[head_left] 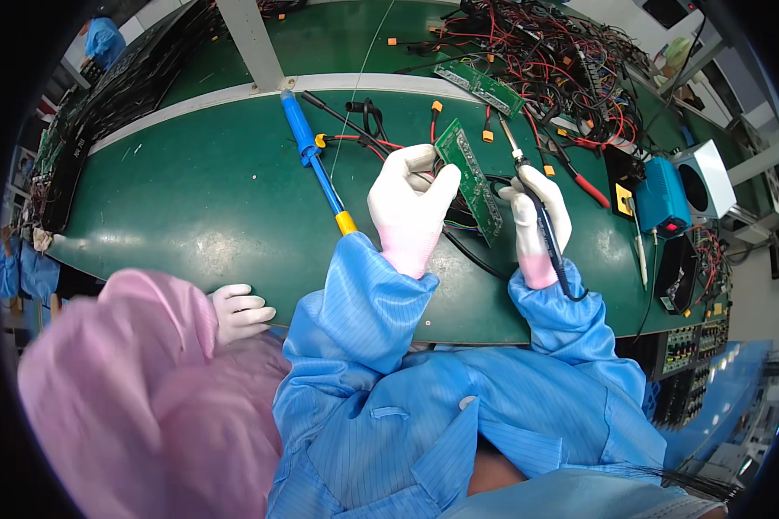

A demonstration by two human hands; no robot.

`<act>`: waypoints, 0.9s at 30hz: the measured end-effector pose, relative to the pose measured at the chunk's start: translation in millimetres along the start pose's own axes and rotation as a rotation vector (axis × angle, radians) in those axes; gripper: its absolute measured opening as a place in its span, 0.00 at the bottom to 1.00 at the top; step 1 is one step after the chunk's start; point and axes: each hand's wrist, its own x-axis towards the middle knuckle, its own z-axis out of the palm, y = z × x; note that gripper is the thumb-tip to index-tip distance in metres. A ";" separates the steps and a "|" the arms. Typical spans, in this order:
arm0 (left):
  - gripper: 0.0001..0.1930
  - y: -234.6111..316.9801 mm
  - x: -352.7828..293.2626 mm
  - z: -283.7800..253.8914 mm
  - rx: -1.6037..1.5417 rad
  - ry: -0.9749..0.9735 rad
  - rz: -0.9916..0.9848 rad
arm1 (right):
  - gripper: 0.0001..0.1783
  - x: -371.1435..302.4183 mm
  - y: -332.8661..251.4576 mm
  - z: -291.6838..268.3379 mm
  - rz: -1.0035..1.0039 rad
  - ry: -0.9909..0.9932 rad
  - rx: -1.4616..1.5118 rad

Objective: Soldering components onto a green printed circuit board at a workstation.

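Note:
White gloves cover both my hands. Between the thumb and fingers of my left hand [411,206] a green circuit board [469,177] is held up, tilted, its soldered side showing. Black and red wires run behind it. My right hand [541,212] grips a soldering iron [543,223] like a pen, its tip pointing up and away, apart from the held board. A second green circuit board [479,84] lies beyond the iron's tip. Left of my left hand is a blue rod-like tool [299,125] with a yellow end [345,223].
A co-worker's gloved hand [242,313] rests at the bench edge on the left. Tangled wires with yellow connectors [554,60] pile up at the back right. A blue soldering station [664,195] and a white box [704,177] stand right. Black panels [61,173] are stacked left.

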 end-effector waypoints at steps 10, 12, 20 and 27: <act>0.15 17.0 -19.2 18.6 0.402 -0.035 0.431 | 0.29 7.9 2.6 8.1 -0.206 0.108 -0.129; 0.14 18.3 -22.0 25.4 0.423 -0.038 0.493 | 0.30 3.5 5.1 9.7 -0.177 0.132 -0.073; 0.16 27.0 -23.6 44.8 0.534 -0.040 0.781 | 0.35 4.8 3.0 3.6 -0.085 0.186 0.184; 0.24 40.8 -31.5 48.0 0.147 -0.242 0.147 | 0.36 19.9 -4.1 -31.0 -0.194 0.251 0.073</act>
